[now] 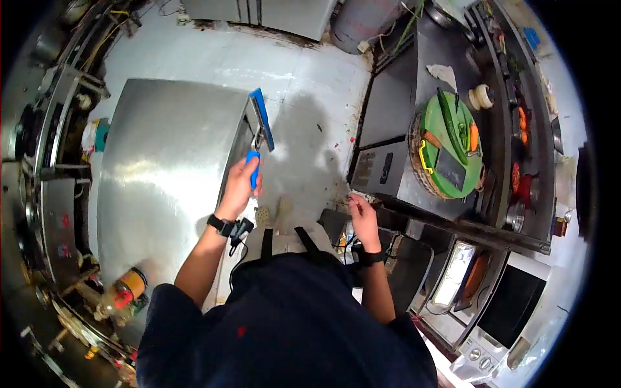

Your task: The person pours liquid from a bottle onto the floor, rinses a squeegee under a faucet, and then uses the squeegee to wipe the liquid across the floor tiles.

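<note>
My left hand (240,184) is closed around the blue handle of a squeegee (261,119). Its long blue head points up and away, over the edge of a steel table (174,155). My right hand (364,222) hangs in front of the counter's corner with its fingers curled together. Whether anything small is between those fingertips is hidden. Nearest to that hand on the counter is a round green cutting board (471,178). On it lie a cleaver (450,169), a cucumber (451,123), a carrot (474,137) and some green peppers (462,134).
Pale floor (304,84) runs between the steel table and the counter (414,184). An orange-labelled jar (131,284) is at the table's near left. A microwave (511,304) sits low on my right, and a grey cylinder (362,22) stands at the back.
</note>
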`<action>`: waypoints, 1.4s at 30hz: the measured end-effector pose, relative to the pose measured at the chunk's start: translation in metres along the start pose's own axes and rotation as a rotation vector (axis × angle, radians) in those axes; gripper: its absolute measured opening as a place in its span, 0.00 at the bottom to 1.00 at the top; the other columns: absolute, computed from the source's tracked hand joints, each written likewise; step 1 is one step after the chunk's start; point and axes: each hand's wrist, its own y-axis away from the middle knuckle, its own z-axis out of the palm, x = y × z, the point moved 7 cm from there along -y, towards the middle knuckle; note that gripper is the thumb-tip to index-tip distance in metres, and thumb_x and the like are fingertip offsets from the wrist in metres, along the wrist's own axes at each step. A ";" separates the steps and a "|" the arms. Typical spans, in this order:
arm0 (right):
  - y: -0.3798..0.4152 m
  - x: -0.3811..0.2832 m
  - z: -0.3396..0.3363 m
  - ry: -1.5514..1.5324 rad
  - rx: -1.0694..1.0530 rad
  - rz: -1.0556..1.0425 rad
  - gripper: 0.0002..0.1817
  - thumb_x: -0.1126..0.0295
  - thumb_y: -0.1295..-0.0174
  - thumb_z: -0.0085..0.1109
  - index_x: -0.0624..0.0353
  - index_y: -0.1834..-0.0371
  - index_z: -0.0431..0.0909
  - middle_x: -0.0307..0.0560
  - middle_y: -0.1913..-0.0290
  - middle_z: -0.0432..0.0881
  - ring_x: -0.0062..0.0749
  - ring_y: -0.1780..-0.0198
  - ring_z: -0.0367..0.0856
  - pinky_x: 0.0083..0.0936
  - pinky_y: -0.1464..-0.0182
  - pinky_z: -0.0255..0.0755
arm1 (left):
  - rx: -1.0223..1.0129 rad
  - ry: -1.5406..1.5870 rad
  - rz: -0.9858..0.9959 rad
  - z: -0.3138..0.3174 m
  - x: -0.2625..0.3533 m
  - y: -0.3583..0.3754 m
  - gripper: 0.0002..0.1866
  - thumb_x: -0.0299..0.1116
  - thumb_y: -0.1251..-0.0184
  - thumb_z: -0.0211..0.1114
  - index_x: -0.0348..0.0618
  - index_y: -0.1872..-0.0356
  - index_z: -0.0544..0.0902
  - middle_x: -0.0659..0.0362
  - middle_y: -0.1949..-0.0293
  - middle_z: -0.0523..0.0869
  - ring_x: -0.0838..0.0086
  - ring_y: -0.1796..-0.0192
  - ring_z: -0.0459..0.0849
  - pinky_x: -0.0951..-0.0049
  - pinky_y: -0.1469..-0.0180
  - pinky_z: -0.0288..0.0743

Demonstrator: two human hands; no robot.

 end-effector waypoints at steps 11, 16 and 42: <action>-0.268 -0.032 -0.009 -0.267 -0.100 0.074 0.15 0.68 0.29 0.52 0.67 0.46 0.77 0.49 0.54 0.85 0.29 0.51 0.82 0.23 0.48 0.73 | 0.156 -0.021 -0.013 0.067 0.101 -0.214 0.14 0.42 0.25 0.56 0.41 0.62 0.74 0.63 0.82 0.73 0.79 0.85 0.68 0.77 0.81 0.63; -0.381 -0.077 -0.002 -0.231 -0.272 0.023 0.15 0.69 0.29 0.52 0.66 0.45 0.76 0.50 0.52 0.85 0.31 0.50 0.83 0.24 0.47 0.74 | 0.340 0.005 -0.080 0.092 0.134 -0.282 0.14 0.42 0.27 0.58 0.40 0.62 0.74 0.62 0.82 0.73 0.77 0.83 0.70 0.75 0.79 0.65; -0.709 -0.356 0.187 0.051 -0.715 -0.264 0.17 0.67 0.28 0.50 0.65 0.42 0.75 0.45 0.54 0.84 0.27 0.52 0.82 0.22 0.51 0.73 | 0.902 0.246 0.112 -0.153 0.270 -0.408 0.14 0.42 0.29 0.59 0.41 0.67 0.74 0.62 0.82 0.73 0.77 0.87 0.68 0.74 0.84 0.63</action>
